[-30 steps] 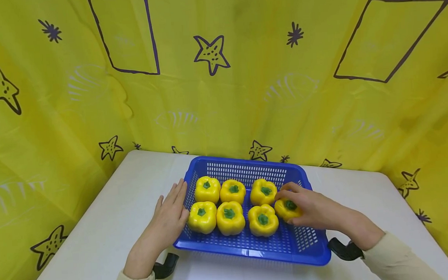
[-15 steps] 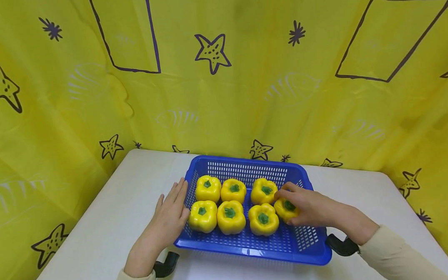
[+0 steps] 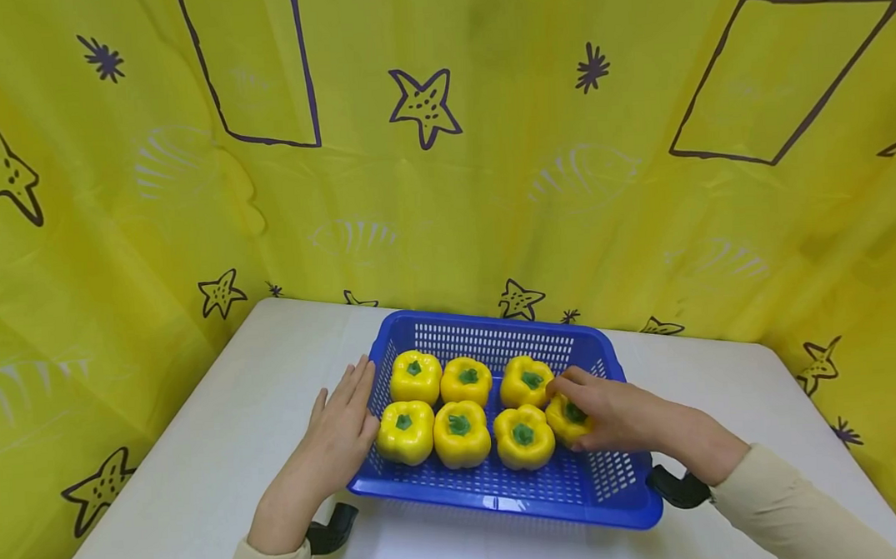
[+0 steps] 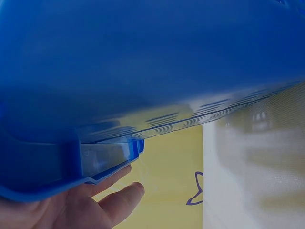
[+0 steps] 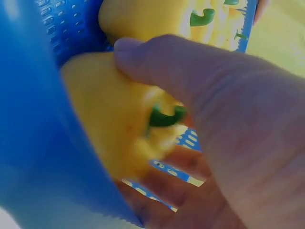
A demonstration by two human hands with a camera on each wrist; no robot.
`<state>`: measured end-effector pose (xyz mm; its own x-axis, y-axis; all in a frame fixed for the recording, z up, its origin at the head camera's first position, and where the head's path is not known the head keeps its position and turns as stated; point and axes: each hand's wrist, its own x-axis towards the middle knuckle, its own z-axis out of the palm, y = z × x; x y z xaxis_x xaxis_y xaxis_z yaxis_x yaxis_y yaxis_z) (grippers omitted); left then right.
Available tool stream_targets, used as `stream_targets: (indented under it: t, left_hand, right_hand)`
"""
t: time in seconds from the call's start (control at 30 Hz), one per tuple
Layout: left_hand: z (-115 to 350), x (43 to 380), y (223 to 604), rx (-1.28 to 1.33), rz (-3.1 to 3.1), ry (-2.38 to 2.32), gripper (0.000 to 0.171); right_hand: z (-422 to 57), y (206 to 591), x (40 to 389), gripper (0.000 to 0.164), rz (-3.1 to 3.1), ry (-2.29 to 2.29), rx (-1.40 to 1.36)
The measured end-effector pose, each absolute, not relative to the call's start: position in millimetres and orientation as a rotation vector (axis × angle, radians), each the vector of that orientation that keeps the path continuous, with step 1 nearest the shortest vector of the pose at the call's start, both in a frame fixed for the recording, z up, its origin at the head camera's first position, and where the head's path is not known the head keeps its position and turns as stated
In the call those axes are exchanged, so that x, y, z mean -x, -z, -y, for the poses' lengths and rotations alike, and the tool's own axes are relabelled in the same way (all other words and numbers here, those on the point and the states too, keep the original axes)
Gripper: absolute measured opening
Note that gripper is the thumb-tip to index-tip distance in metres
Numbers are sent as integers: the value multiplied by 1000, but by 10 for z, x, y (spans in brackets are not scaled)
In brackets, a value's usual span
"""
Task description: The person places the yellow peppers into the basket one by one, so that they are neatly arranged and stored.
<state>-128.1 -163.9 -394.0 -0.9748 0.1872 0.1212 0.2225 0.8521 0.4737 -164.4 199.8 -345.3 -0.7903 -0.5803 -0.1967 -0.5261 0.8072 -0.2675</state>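
A blue perforated plastic basket (image 3: 495, 503) holds several yellow bell peppers (image 3: 462, 436) with green stems, set in two rows. Inside its right part, my right hand (image 3: 620, 409) grips the rightmost yellow bell pepper (image 3: 565, 422), partly hidden under the fingers. In the right wrist view the thumb lies on one side of that pepper (image 5: 109, 109) and the fingers curl round the other. Against the basket's left rim rests my left hand (image 3: 335, 439), fingers straight and extended. The left wrist view has the basket's outer wall (image 4: 143, 57) close up, the left fingers (image 4: 121, 202) beside its rim.
The basket stands on a white table (image 3: 272, 387). A yellow curtain (image 3: 475, 203) printed with stars and fish hangs behind the table and along both sides. Black wrist straps (image 3: 331, 530) show at both sleeves.
My right hand has shifted slightly left with its bell pepper, and the neighbouring front pepper has moved a little left too. My left hand has stayed at the rim.
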Motion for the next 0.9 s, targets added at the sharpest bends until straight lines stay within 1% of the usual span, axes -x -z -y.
stream_targets:
  t: [0.17, 0.47, 0.53, 0.73, 0.9]
  left_hand:
    - [1633, 1285, 3937, 331, 2957, 765, 64]
    - [1652, 1261, 3935, 338, 2972, 782, 63]
    - [1661, 1260, 3945, 338, 2968, 783, 63]
    - [1675, 1247, 3984, 327, 2952, 790, 63]
    - [1697, 1241, 3995, 334, 2964, 772, 63]
  right_hand:
    - [-2000, 3456, 1637, 60, -2735, 270, 853]
    - [-2016, 3413, 1528, 63, -2764, 322, 772]
    - [-2036, 3404, 1498, 62, -2798, 341, 781]
    - [-2155, 3396, 1402, 51, -2986, 380, 839]
    - [-2270, 3360, 1324, 51, -3089, 403, 742]
